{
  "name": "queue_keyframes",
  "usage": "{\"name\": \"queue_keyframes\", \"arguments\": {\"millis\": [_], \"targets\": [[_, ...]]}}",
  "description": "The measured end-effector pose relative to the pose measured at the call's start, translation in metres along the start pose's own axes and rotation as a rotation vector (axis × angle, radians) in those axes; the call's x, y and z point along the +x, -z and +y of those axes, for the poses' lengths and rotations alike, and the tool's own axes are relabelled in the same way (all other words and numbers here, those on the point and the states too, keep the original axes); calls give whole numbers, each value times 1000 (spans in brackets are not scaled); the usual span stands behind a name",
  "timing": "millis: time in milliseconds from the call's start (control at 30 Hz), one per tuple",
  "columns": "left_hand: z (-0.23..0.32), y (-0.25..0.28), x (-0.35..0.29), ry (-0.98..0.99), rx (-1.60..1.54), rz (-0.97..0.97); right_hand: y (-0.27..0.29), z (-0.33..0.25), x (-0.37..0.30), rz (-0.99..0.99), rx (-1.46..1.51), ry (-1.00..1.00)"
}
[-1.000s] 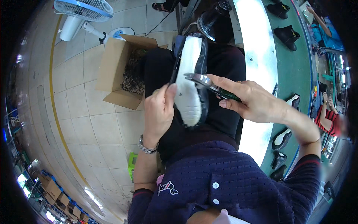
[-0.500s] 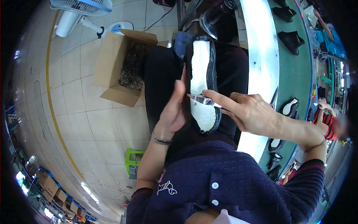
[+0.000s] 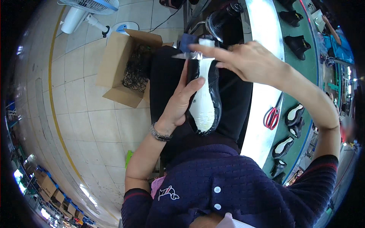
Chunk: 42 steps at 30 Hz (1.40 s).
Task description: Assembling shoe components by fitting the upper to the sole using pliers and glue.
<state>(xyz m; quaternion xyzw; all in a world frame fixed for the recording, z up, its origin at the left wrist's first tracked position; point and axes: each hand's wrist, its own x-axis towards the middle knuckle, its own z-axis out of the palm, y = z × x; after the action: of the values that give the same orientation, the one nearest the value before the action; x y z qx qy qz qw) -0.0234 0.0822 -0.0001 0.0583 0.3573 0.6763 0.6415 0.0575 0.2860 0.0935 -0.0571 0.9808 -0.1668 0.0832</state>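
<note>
A black shoe (image 3: 203,108) lies bottom up over my lap, its toe and heel in line with my legs. Its underside is a white board with the black upper folded in around it. My left hand (image 3: 180,99) grips the shoe's left side, thumb across the white board. Pinched in my right hand (image 3: 249,60) is a knife (image 3: 192,56) with a short silver blade. The blade crosses over the far part of the shoe, pointing left; whether it touches is unclear. Motion blurs the right fingertips slightly.
Left of my legs stands an open cardboard box (image 3: 114,70) holding dark tangled strands. A fan (image 3: 89,13) is beyond it. Right of me, red-handled scissors (image 3: 271,118) lie on a metal ledge (image 3: 262,95), beside a green conveyor (image 3: 294,76) carrying several black shoes. Other people work farther right.
My right hand has carried the knife from the near part of the shoe to its far part. My left thumb now presses over the white board. The scissors have come into view.
</note>
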Motion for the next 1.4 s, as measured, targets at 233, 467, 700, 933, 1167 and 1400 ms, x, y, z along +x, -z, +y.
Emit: {"name": "queue_keyframes", "arguments": {"millis": [233, 467, 700, 933, 1167, 1400], "targets": [[3, 3, -2, 21, -21, -33, -2, -22, -7, 188, 33, 58], [9, 8, -6, 94, 4, -1, 5, -39, -10, -30, -48, -57], [7, 15, -5, 63, 32, -82, 15, -52, -14, -214, -161, -136], [-12, 22, -15, -28, 29, -207, 17, -70, -17, -415, -90, -337], [-56, 16, -23, 65, -490, -143, 22, -96, -44, -308, -376, -44], [-53, 6, -28, -100, -372, -148, -6, -79, -53, -151, -316, -3]]}}
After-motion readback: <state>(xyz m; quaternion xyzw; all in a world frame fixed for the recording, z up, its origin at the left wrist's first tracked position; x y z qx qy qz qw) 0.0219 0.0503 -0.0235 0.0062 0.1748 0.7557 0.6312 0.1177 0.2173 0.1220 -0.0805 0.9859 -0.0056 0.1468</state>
